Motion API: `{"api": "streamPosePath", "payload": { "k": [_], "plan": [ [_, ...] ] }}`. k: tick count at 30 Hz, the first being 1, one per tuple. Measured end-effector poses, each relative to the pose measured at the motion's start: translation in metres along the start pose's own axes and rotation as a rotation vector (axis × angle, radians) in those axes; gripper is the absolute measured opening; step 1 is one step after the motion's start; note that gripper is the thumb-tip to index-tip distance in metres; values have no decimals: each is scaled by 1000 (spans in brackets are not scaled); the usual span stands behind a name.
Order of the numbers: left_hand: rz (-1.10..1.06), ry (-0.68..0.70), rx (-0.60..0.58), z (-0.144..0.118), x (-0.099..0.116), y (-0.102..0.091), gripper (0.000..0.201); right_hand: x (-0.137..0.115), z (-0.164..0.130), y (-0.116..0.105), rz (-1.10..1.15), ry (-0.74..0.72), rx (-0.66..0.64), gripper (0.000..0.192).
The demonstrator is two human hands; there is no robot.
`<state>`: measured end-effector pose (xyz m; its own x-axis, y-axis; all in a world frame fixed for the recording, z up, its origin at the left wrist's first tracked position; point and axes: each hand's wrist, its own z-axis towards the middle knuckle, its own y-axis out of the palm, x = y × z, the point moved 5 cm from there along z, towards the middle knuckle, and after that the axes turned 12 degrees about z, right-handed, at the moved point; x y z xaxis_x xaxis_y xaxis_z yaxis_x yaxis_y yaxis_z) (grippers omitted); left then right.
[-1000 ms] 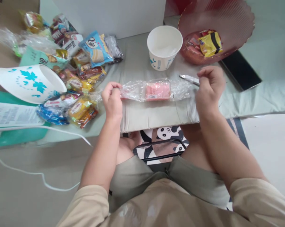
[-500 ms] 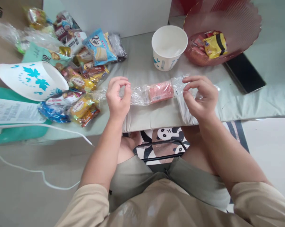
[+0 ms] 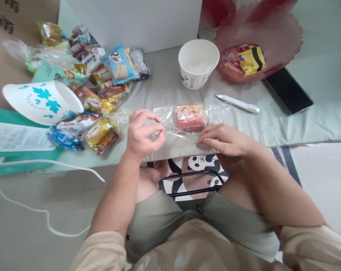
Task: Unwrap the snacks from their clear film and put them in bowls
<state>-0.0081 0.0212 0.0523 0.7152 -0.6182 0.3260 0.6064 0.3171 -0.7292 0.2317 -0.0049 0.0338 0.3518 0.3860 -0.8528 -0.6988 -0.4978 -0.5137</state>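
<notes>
A pink packaged snack (image 3: 189,118) lies on the cloth, with clear plastic film (image 3: 162,113) spread to both sides and below it. At its lower left, my left hand (image 3: 144,133) is curled, thumb and forefinger closed in a pinch at the film's edge. My right hand (image 3: 227,140) is low at the lower right of the snack, palm down, its fingertips together on the near edge of the film. A white utility knife (image 3: 237,103) rests beyond my right hand.
A white paper cup (image 3: 197,75) stands behind the snack. A pink scalloped bowl (image 3: 283,34) holds wrapped sweets; a black phone (image 3: 289,90) lies beside it. Left are several packaged snacks (image 3: 119,66), a tipped paper cup (image 3: 43,101) and a white cable (image 3: 63,162).
My right hand has moved down and left, uncovering the utility knife. My left hand has shifted down slightly. The snack has tipped, and a pale printed face shows above the pink.
</notes>
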Motion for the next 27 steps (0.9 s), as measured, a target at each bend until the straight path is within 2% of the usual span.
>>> {"api": "streamPosePath", "payload": {
  "k": [1,3,5,7,9,11,13,14,16,18,19,24,27],
  "plan": [
    [-47,29,-13,-1,5,-5,10,1,-1,-1,-1,-7,1,34],
    [-169,29,-116,-4,12,-9,11,3,-2,-4,-25,2,0,32],
    [-257,-48,-261,-8,13,-6,15,7,-4,-11,-90,45,124,31],
    [-235,-158,-321,-12,7,-2,24,10,-5,-17,-144,89,269,32],
    [-128,-300,-241,-13,-5,-1,32,10,-4,-20,-179,101,410,34],
    [-37,-462,-71,-14,-20,-3,27,9,0,-19,-211,82,498,36],
    [-21,-604,55,-16,-34,-1,19,9,9,-14,-264,51,510,35],
    [-52,-660,54,-16,-40,4,27,11,14,-11,-295,39,487,35],
    [-174,-716,-84,-16,-43,20,36,15,26,-4,-346,41,417,41],
    [-329,-717,-266,-14,-38,38,26,21,36,1,-375,73,365,50],
    [-417,-722,-309,-13,-34,45,23,22,40,2,-387,92,355,54],
    [-1060,-919,-273,-3,-18,56,16,9,41,3,-444,126,398,55],
    [-1235,-975,-249,2,-18,52,19,1,35,3,-427,171,401,51]
  ]
}}
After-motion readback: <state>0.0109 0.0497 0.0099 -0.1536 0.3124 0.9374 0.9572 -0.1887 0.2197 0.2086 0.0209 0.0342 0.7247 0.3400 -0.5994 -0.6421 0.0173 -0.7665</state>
